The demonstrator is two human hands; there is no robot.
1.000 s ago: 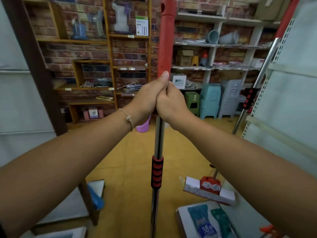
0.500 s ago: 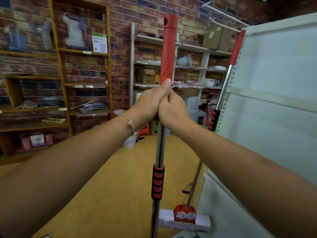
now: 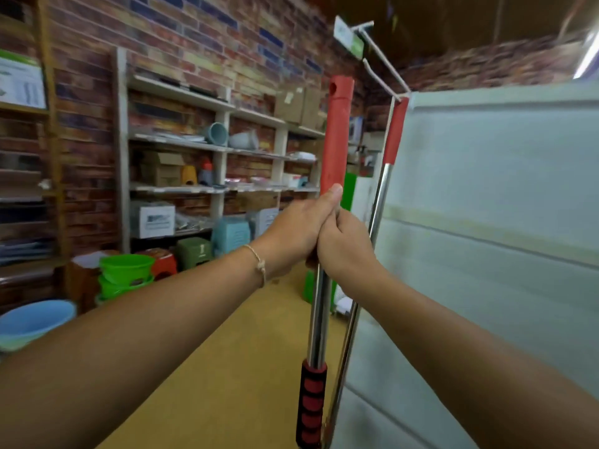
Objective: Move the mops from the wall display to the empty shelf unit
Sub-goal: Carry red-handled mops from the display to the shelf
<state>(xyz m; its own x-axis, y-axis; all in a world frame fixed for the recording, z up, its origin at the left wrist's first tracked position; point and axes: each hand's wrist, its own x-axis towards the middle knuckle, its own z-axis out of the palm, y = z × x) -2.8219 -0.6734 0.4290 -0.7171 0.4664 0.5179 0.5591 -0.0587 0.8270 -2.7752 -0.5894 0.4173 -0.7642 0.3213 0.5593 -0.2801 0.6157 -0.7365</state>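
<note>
While standing beside white shelf unit (image 3: pixel 486 189), holds mop (image 3: pixel 335 134) upright, with left hand (image 3: pixel 293 231) and right hand (image 3: pixel 345 251) both wrapped tightly round its pole, just beside second mop (image 3: pixel 393 134) at unit's edge.

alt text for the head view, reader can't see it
A left hand and right hand grip an upright mop handle at the base of its red top section. To the right, a second mop stands against the edge of a white shelf unit; stocked shelves line a brick wall behind.
</note>
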